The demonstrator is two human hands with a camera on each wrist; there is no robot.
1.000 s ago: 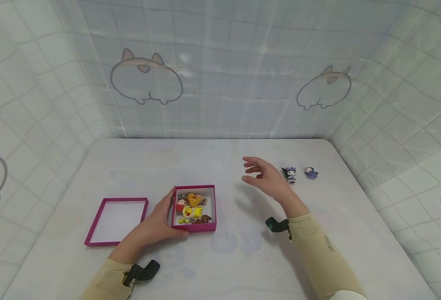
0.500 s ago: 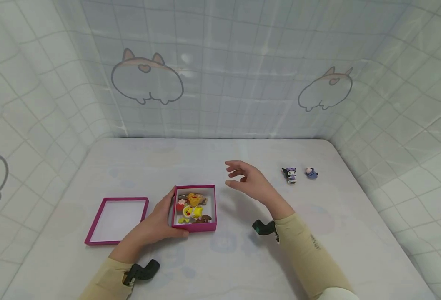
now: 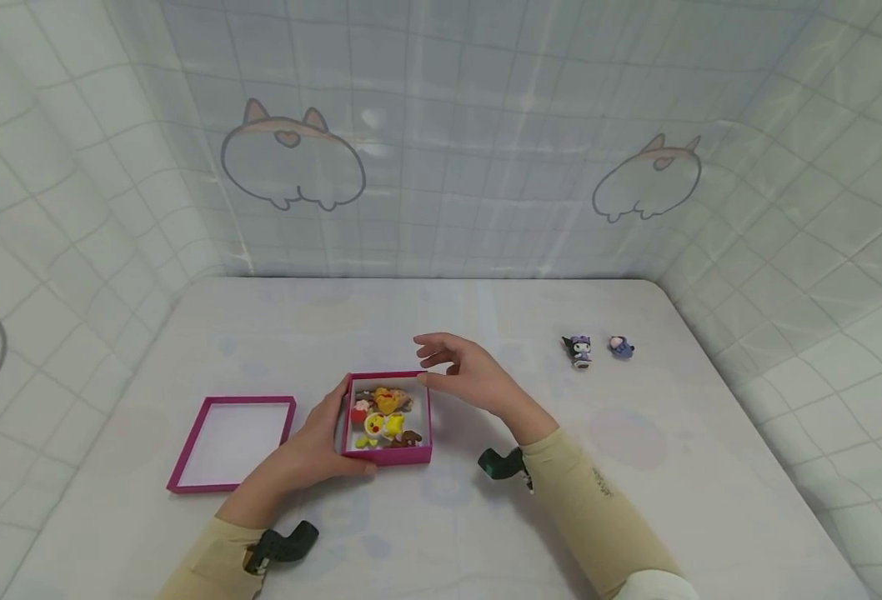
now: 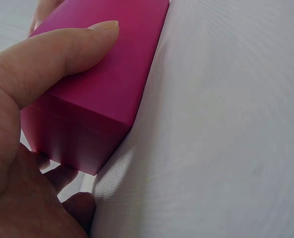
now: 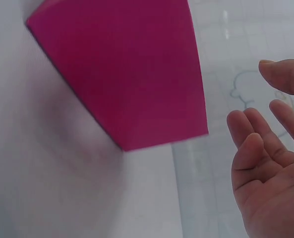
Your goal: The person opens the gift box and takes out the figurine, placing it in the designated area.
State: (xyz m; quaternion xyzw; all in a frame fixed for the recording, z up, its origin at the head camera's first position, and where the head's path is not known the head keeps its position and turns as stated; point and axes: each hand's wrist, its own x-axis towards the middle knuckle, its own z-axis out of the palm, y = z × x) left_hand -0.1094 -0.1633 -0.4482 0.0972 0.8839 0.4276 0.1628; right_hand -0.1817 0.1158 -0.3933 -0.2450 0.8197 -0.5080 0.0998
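Observation:
A small magenta box (image 3: 388, 454) sits on the white table, filled with several little toy figures (image 3: 384, 414), mostly yellow and brown. My left hand (image 3: 319, 442) grips its left and front walls, thumb along the front side (image 4: 94, 34). My right hand (image 3: 456, 375) hovers empty by the box's far right corner, fingers loosely spread (image 5: 265, 148). The box wall (image 5: 127, 74) fills the right wrist view. Two small purple figures (image 3: 580, 349) (image 3: 622, 347) stand on the table to the far right.
The box's magenta lid (image 3: 233, 442) lies upturned to the left of the box. The table (image 3: 674, 433) is walled by tiled sheets printed with cartoon animals on the left, back and right.
My right hand has travelled left from beside the purple figures to the box's far right corner. The left hand and the box have stayed put.

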